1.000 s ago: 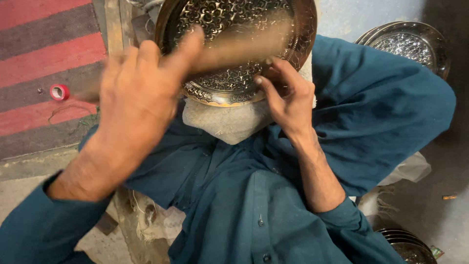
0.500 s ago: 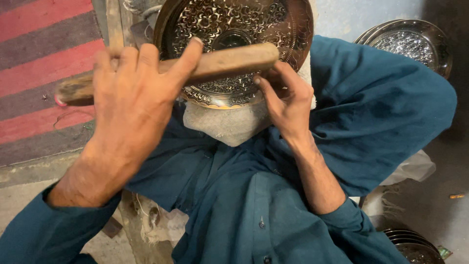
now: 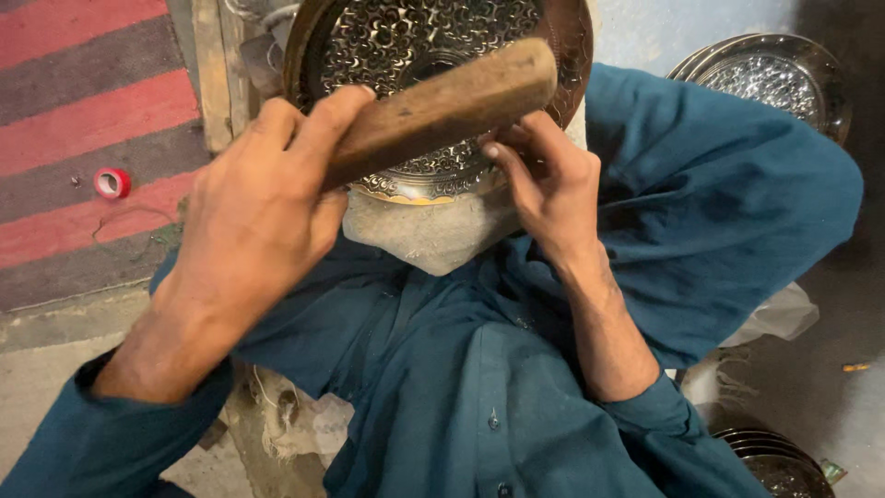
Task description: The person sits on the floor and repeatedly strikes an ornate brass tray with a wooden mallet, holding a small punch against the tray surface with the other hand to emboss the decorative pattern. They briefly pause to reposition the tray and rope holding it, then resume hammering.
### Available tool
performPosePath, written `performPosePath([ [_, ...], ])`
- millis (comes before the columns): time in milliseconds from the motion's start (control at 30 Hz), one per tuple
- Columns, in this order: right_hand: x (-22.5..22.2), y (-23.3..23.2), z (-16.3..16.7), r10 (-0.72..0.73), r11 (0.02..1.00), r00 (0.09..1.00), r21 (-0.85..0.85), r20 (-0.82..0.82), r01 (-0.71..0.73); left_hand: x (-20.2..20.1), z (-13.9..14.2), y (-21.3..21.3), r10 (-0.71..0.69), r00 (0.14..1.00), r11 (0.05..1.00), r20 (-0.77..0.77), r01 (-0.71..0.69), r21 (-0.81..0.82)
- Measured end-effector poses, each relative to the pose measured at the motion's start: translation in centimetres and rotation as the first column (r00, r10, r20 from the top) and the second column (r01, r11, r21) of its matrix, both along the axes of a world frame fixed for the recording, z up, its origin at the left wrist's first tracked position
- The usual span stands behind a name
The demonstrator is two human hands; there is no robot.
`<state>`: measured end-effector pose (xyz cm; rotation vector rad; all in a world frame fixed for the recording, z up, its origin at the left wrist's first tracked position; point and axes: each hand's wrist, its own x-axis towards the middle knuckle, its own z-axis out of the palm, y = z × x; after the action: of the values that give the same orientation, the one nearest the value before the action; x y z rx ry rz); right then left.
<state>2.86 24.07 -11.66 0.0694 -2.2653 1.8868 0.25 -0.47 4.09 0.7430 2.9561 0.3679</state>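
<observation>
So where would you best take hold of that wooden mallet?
By the narrower handle end, where the left hand already wraps it, coming from the lower left. The wooden mallet slants up to the right, and its thick blunt end hangs over the engraved metal plate, so that end should stay free.

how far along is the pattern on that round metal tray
Much looks done: the visible face of the round metal tray is covered in raised pattern. In hand: the left hand has a grip on a wooden mallet raised over the tray, while the right hand works at its lower rim. What remains cannot be told.
</observation>
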Motion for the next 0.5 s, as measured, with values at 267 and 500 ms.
performPosePath([
  [267, -0.3, -0.2, 0.5, -0.009, 0.998, 0.998, 0.067, -0.068, 0.014, -0.4, -1.6, 0.2, -0.042, 0.996, 0.964, -0.075, 0.06, 0.259],
  [500, -0.5, -0.1, 0.4, -0.009, 0.995, 0.998, 0.103, -0.067, 0.016, 0.0, -1.9, 0.1, -0.058, 0.993, 0.998, -0.099, 0.06, 0.015],
])
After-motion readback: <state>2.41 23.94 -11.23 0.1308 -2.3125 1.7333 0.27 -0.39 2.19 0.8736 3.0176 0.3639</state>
